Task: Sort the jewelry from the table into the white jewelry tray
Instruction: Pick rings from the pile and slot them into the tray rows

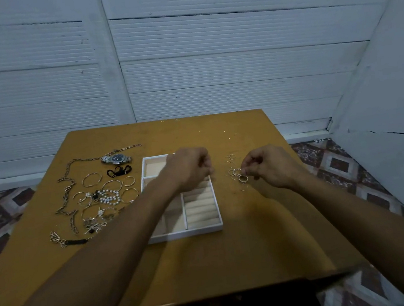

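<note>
Shows the right hand [273,166] pinching a ring [243,178] among loose rings [230,158] on the counter [235,252], just right of the white jewelry tray [186,233]. Shows the left hand [189,169] curled over the tray, contents impossible to tell. Probably light, stiff, slippery: best pinched across the band.

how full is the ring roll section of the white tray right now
Empty where visible: the ridged rolls of the white tray hold nothing; the left hand hides their far end.
</note>
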`<state>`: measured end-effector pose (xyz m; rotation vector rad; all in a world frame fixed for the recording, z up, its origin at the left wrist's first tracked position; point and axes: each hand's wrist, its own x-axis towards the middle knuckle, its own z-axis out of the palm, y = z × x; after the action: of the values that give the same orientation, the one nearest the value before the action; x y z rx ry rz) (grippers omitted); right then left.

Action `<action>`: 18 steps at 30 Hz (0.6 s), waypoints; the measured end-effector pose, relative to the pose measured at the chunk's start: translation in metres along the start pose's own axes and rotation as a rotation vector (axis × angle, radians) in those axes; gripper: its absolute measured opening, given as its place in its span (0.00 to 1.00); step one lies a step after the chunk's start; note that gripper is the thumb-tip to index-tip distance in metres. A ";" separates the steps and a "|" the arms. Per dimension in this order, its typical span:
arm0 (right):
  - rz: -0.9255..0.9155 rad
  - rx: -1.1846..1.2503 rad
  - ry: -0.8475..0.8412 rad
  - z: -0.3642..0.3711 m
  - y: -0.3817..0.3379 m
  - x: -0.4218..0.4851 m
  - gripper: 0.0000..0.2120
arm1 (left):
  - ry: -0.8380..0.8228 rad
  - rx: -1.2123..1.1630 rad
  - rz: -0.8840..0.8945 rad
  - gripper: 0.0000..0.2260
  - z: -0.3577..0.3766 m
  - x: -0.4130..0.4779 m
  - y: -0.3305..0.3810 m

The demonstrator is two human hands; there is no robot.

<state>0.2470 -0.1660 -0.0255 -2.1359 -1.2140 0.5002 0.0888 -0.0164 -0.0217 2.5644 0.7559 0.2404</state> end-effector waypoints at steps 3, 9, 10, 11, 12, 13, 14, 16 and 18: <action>0.004 0.026 0.038 0.012 -0.014 -0.007 0.02 | 0.024 -0.018 -0.023 0.04 -0.015 -0.015 -0.021; -0.062 -0.049 0.108 0.047 -0.042 -0.011 0.02 | 0.104 0.019 -0.008 0.03 -0.015 -0.038 -0.035; -0.073 -0.056 0.117 0.051 -0.046 -0.011 0.02 | 0.124 0.042 -0.001 0.02 -0.013 -0.040 -0.036; -0.081 -0.057 0.121 0.056 -0.049 -0.010 0.02 | 0.146 0.057 0.012 0.02 -0.010 -0.042 -0.038; -0.087 -0.058 0.120 0.060 -0.051 -0.009 0.02 | 0.167 0.070 0.028 0.02 -0.007 -0.044 -0.039; -0.090 -0.060 0.118 0.063 -0.053 -0.008 0.02 | 0.182 0.092 0.047 0.03 -0.005 -0.045 -0.040; -0.090 -0.063 0.116 0.066 -0.055 -0.007 0.02 | 0.189 0.127 0.068 0.03 -0.003 -0.046 -0.041; -0.083 -0.052 0.123 0.071 -0.056 -0.004 0.03 | 0.188 0.203 0.114 0.04 0.002 -0.048 -0.042; -0.076 -0.030 0.149 0.076 -0.054 -0.002 0.04 | 0.200 0.255 0.144 0.05 0.006 -0.049 -0.044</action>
<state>0.1668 -0.1223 -0.0443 -2.1025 -1.2200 0.2864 0.0294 -0.0128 -0.0493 2.8722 0.7120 0.4805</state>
